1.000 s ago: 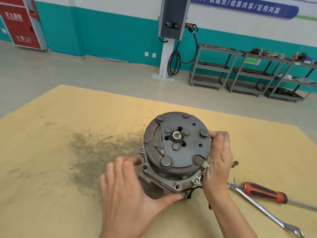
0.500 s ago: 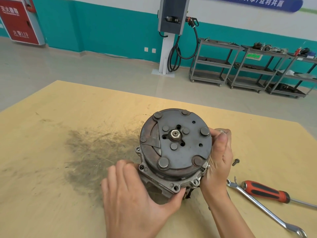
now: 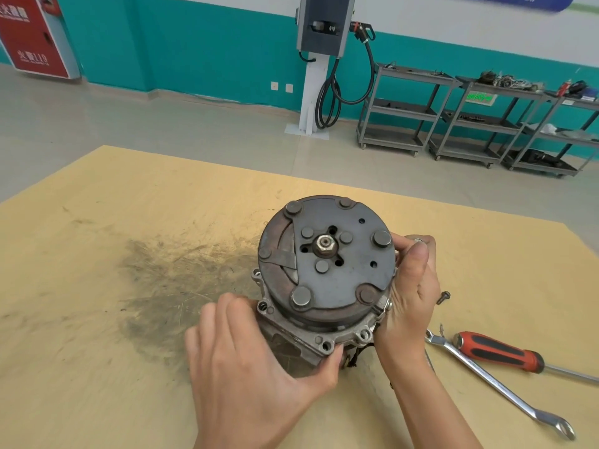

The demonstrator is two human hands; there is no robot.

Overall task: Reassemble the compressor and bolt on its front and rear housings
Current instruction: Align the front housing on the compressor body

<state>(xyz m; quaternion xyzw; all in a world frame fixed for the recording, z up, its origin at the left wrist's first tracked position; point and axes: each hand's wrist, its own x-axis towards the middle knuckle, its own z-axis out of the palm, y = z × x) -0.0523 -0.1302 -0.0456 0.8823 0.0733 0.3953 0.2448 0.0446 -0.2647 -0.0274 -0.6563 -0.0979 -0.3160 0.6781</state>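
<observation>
The compressor (image 3: pixel 327 264) stands upright on the yellow board, its round dark clutch plate with a centre nut facing up at me. Below the plate sits the grey front housing flange (image 3: pixel 327 343) with bolt holes. My left hand (image 3: pixel 246 361) wraps the lower left of the body, thumb pressed under the flange. On the plate's right rim rests my right hand (image 3: pixel 411 296), which grips it; a small silvery piece shows at its fingertips. The compressor's lower body is hidden behind my hands.
A loose bolt (image 3: pixel 443 297) lies just right of my right hand. Near the right edge are a combination wrench (image 3: pixel 496 385) and a red-handled screwdriver (image 3: pixel 500 351). The board (image 3: pixel 97 319) has a dark greasy smear left of the compressor. Shelving carts stand far behind.
My left hand has slid up against the housing, its thumb now under the flange. The view has tilted slightly; the compressor and right hand have barely moved.
</observation>
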